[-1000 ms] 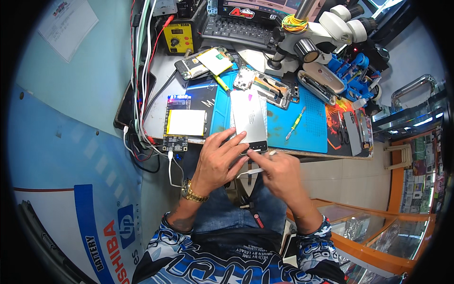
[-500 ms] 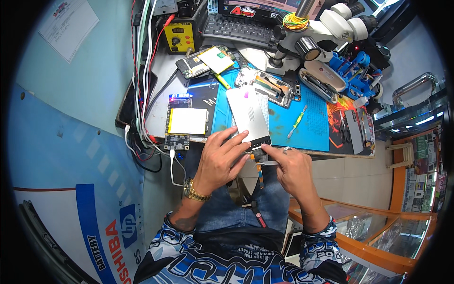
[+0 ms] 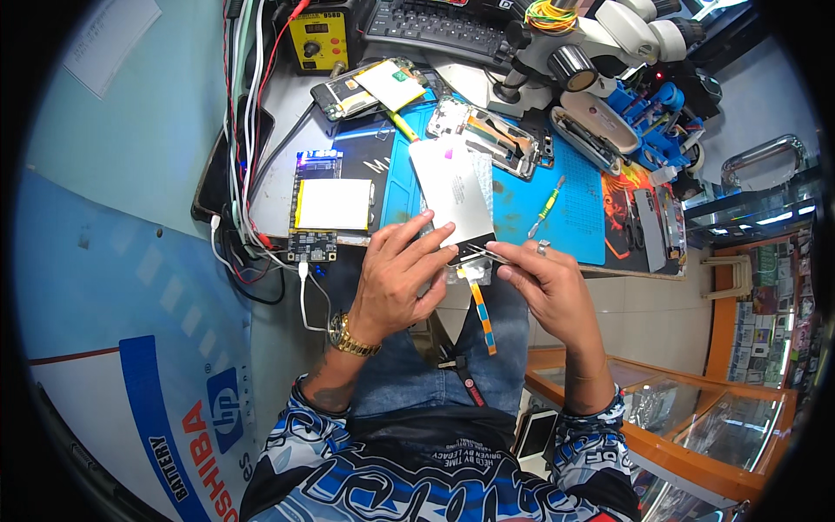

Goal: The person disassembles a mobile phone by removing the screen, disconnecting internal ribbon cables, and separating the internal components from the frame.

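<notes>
A silver phone screen panel (image 3: 457,196), its back up and its lower edge black, lies slanted on a sheet of bubble wrap (image 3: 483,177). My left hand (image 3: 396,283) rests its outstretched fingers on the panel's lower left side, the thumb off to the side. Slim metal tweezers (image 3: 490,253) are pinched between the thumb and fingers of my right hand (image 3: 548,283). Their tips are at the black lower edge. From that edge a flex cable (image 3: 481,315) with orange and blue patches hangs over the table's front, above my lap.
The blue mat (image 3: 570,204) carries a green-and-silver pry tool (image 3: 548,206) and an opened phone frame (image 3: 487,139). Left stand a white battery (image 3: 333,204) on a circuit board and cables (image 3: 248,130). Behind are a microscope (image 3: 570,65), a yellow station (image 3: 316,39) and a keyboard (image 3: 435,35).
My right hand has turned the tweezers from lying crosswise below the panel to pointing at its black edge. The flex cable now hangs lower, with its coloured patches showing.
</notes>
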A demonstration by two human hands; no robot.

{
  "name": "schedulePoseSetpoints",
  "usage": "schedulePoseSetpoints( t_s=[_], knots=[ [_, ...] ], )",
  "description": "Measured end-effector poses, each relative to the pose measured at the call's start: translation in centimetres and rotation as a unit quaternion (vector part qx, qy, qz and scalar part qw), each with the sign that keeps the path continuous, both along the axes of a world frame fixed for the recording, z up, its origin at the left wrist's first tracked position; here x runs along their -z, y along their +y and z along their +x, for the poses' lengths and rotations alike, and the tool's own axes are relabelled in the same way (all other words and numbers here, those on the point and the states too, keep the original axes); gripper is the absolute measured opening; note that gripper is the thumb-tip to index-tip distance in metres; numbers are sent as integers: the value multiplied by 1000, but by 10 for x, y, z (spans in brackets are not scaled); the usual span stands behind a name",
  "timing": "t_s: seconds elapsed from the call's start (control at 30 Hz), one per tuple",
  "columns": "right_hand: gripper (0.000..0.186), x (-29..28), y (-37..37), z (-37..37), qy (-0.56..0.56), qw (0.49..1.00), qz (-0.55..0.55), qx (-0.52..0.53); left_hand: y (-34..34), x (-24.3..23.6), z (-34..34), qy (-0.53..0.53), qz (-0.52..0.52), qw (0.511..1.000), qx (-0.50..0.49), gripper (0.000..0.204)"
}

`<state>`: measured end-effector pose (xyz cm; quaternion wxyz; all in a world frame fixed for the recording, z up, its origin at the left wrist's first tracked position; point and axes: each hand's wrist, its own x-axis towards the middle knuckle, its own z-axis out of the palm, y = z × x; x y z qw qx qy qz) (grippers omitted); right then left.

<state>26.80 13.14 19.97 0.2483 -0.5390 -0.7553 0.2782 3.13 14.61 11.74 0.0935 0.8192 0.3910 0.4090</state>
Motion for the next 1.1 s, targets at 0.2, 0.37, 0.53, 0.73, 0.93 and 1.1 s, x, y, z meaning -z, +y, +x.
schedulePoseSetpoints(
  t_s=[0.2,0.37,0.53,0.73,0.93,1.1],
  knots=[
    [29,12,-1,1,-81,994,73,-12,0,2,4,-25,-6,1000,-9,25],
    [29,19,-7,1,-68,996,64,-11,0,1,5,-25,-4,1000,-14,24],
    [29,22,-8,1,-58,996,60,-11,0,3,6,-20,0,1000,-21,24],
    [30,27,-9,2,-53,996,73,-10,0,3,6,-18,2,1000,-22,24],
    [36,31,-13,1,-97,990,98,-8,1,2,7,-13,4,1000,-23,24],
    [39,33,-14,-4,-106,987,120,-8,0,0,6,-10,2,1000,-22,23]
  ],
)
